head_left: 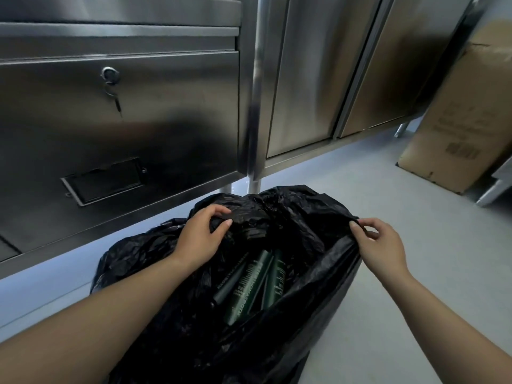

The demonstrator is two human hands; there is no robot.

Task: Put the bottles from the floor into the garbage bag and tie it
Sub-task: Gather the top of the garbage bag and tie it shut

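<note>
Pinching the garbage bag (304, 286) rim with my left hand (198, 239) at ten o'clock and right hand (381, 249) at two, I should gather both edges evenly above the bottles (249, 284) lying inside before knotting.

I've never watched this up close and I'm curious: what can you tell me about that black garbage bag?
The garbage bag is thin, crinkled, glossy black plastic, standing on the pale floor before steel cabinets. Its mouth is open and untied. The left hand grips the far rim; the right hand pinches the right edge. Dark green bottles lie slanted inside.
</note>
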